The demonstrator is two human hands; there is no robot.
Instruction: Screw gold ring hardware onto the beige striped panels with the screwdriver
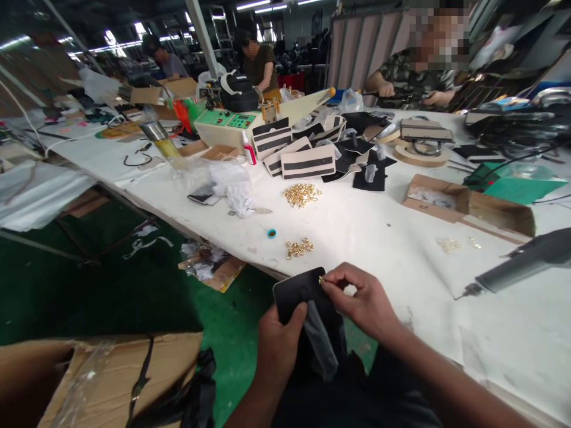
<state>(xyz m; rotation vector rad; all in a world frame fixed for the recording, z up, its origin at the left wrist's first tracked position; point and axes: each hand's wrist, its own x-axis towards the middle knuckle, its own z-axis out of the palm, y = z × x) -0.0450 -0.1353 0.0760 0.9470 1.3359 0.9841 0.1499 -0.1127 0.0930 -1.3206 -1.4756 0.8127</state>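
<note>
My left hand [282,337] grips a black flat panel [294,289] with rounded corners, thumb pressed on its face. A strip of translucent plastic film [322,342] hangs from the panel below that thumb. At the panel's upper right corner, my right hand [359,297] pinches a small gold metal fitting [321,280] between thumb and fingertips; its exact kind is too small to tell. On the white table just beyond lie a small pile of gold fittings [300,248] and a larger pile of gold fittings [301,194]. A small blue ring-shaped cap [272,233] sits left of the small pile.
Beige-and-black panels [307,163] are stacked behind the piles, near a red-and-white bottle [248,148] and a green control machine [227,122]. A dark power screwdriver [517,267] and an open cardboard box [468,205] are at right. Another carton [120,380] stands lower left. A co-worker [414,77] sits opposite.
</note>
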